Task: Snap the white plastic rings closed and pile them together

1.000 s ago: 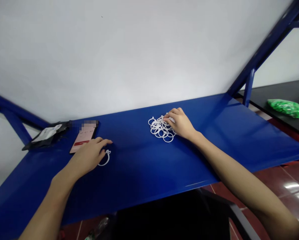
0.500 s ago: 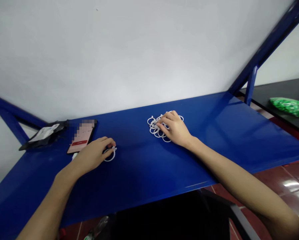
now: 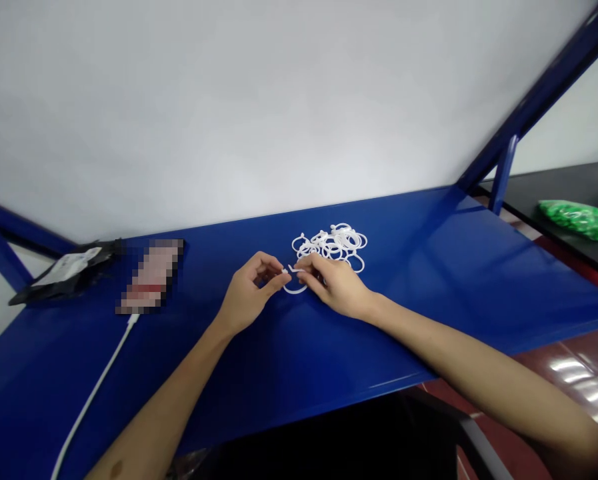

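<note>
Both hands pinch one thin white plastic ring [image 3: 295,287] just above the glossy blue metal surface [image 3: 429,287].

The ring hangs low between the left hand [image 3: 251,293] and the right hand [image 3: 336,287], each gripping an end with thumb and forefinger pressed together, probably so its open gap can be worked. Just behind them lies a loose pile of white plastic rings [image 3: 335,243], close enough to reach, touching neither hand as far as I can tell. Well to the left sit a blurred phone [image 3: 149,277] with a white cable [image 3: 96,387] and a flat black pouch [image 3: 61,273]; a green bag [image 3: 579,219] rests far right. Nothing blocks the hands.
</note>
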`<state>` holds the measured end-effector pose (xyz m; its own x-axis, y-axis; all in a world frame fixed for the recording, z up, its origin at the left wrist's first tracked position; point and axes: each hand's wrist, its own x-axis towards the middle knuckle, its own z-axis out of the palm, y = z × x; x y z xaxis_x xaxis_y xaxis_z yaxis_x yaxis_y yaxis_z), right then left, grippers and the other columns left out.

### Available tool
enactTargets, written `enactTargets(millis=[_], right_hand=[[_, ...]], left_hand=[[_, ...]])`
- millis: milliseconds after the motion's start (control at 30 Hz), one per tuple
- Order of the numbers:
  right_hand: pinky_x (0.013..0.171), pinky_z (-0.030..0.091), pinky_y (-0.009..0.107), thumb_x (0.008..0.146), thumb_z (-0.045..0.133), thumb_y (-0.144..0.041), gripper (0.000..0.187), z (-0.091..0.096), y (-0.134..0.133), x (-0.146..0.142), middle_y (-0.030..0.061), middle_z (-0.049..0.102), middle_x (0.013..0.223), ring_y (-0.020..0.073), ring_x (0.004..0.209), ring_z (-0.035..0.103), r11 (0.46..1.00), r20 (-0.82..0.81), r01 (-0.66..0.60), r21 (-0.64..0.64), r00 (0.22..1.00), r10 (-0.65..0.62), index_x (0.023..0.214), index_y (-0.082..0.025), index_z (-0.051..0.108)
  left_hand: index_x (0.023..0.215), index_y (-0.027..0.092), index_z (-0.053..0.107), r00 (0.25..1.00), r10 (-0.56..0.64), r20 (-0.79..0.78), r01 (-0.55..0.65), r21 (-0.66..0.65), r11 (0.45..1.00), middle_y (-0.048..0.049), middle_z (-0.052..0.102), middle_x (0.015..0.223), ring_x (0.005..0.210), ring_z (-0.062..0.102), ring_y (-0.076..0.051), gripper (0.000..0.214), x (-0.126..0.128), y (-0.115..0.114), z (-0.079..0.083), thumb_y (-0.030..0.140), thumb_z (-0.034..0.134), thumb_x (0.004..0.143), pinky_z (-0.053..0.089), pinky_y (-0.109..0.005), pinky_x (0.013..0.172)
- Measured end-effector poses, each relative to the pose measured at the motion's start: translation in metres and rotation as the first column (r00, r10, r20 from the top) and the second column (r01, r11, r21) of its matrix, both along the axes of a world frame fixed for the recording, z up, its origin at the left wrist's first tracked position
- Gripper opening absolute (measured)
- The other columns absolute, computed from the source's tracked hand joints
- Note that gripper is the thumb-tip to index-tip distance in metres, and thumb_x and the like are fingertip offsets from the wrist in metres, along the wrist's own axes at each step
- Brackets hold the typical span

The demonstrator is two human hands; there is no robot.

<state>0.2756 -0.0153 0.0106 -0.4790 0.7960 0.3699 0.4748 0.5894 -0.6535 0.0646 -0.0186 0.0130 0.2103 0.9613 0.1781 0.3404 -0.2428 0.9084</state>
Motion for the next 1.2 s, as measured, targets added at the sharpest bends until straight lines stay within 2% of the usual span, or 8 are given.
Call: enactTargets(millis=[100, 267, 500, 600, 733, 833, 933, 1200], right_hand=[[0.066, 0.046, 0.026, 0.100, 0.051, -0.029, 0.013, -0.002, 0.000, 0.000, 0.0028, 0.070, 0.088, 0.0132, 0.072, 0.063, 1.000, -0.016, -0.028, -0.002, 0.999, 0.027, 0.101, -0.019, 0.059], [0.072, 0.049, 0.027, 0.102, 0.045, -0.023, 0.015, -0.003, -0.008, -0.004, 0.0041, 0.069, 0.089, 0.0134, 0.078, 0.064, 0.988, -0.065, -0.151, -0.013, 0.987, 0.150, 0.097, -0.018, 0.059], [0.070, 0.050, 0.029, 0.106, 0.038, -0.028, 0.026, -0.004, -0.009, -0.002, 0.0065, 0.067, 0.086, 0.0154, 0.077, 0.059, 0.957, 0.084, -0.278, 0.078, 0.959, 0.272, 0.099, -0.017, 0.061], [0.074, 0.051, 0.031, 0.105, 0.041, -0.029, 0.025, 0.001, 0.000, 0.001, 0.0079, 0.068, 0.093, 0.0163, 0.083, 0.062, 0.974, 0.109, -0.200, 0.106, 0.976, 0.189, 0.103, -0.017, 0.063], [0.084, 0.052, 0.037, 0.103, 0.045, -0.026, 0.022, 0.011, 0.021, 0.017, 0.0092, 0.069, 0.103, 0.0205, 0.096, 0.063, 0.968, 0.093, 0.018, 0.252, 0.995, -0.043, 0.105, -0.019, 0.066], [0.082, 0.053, 0.038, 0.101, 0.047, -0.024, 0.022, 0.014, 0.038, 0.037, 0.0109, 0.067, 0.104, 0.0218, 0.094, 0.063, 0.918, 0.044, 0.189, 0.350, 0.975, -0.218, 0.103, -0.019, 0.068], [0.082, 0.053, 0.040, 0.100, 0.048, -0.022, 0.023, 0.008, 0.052, 0.051, 0.0121, 0.066, 0.103, 0.0230, 0.093, 0.063, 0.890, 0.034, 0.261, 0.375, 0.955, -0.295, 0.104, -0.017, 0.070], [0.090, 0.049, 0.050, 0.100, 0.049, -0.028, 0.027, -0.001, 0.051, 0.045, 0.0122, 0.066, 0.107, 0.0279, 0.099, 0.056, 0.841, 0.082, 0.303, 0.448, 0.923, -0.377, 0.118, -0.019, 0.068]], left_hand=[[0.092, 0.021, 0.062, 0.990, -0.020, 0.136, 0.031, -0.080, 0.996, 0.0031, 0.065, 0.077, 0.068, 0.061, -0.011, 0.027, -0.003, 0.001, -0.011, 0.039, 0.078, 0.079, 0.048, -0.023, 0.064], [0.086, 0.021, 0.065, 0.981, -0.037, 0.189, 0.058, -0.104, 0.993, 0.0032, 0.065, 0.073, 0.067, 0.061, -0.011, 0.030, -0.005, -0.002, -0.014, 0.037, 0.085, 0.070, 0.048, -0.022, 0.063], [0.084, 0.022, 0.067, 0.998, -0.069, -0.009, 0.069, -0.046, 0.997, 0.0018, 0.066, 0.069, 0.064, 0.059, -0.014, 0.028, -0.005, -0.008, -0.015, 0.047, 0.076, 0.080, 0.048, -0.026, 0.063], [0.088, 0.022, 0.068, 0.974, 0.005, -0.229, 0.034, 0.164, 0.986, -0.0024, 0.071, 0.086, 0.083, 0.063, -0.019, 0.031, -0.002, -0.005, -0.008, 0.053, 0.066, 0.087, 0.052, -0.033, 0.080], [0.113, 0.023, 0.063, 0.878, 0.167, -0.449, 0.016, 0.375, 0.927, -0.0069, 0.067, 0.123, 0.121, 0.055, -0.025, 0.031, -0.009, 0.005, -0.007, 0.047, 0.061, 0.093, 0.043, -0.045, 0.108], [0.125, 0.020, 0.059, 0.776, 0.237, -0.585, -0.037, 0.333, 0.942, -0.0119, 0.055, 0.143, 0.138, 0.043, -0.030, 0.038, -0.022, 0.014, -0.015, 0.044, 0.059, 0.095, 0.036, -0.050, 0.116], [0.131, 0.013, 0.057, 0.686, 0.205, -0.699, -0.074, 0.212, 0.974, -0.0183, 0.046, 0.151, 0.144, 0.036, -0.035, 0.049, -0.032, 0.020, -0.021, 0.048, 0.056, 0.096, 0.032, -0.054, 0.118], [0.136, 0.010, 0.053, 0.635, 0.130, -0.761, -0.008, 0.161, 0.987, -0.0193, 0.044, 0.153, 0.146, 0.035, -0.035, 0.051, -0.031, 0.020, -0.020, 0.045, 0.048, 0.099, 0.030, -0.052, 0.120]])
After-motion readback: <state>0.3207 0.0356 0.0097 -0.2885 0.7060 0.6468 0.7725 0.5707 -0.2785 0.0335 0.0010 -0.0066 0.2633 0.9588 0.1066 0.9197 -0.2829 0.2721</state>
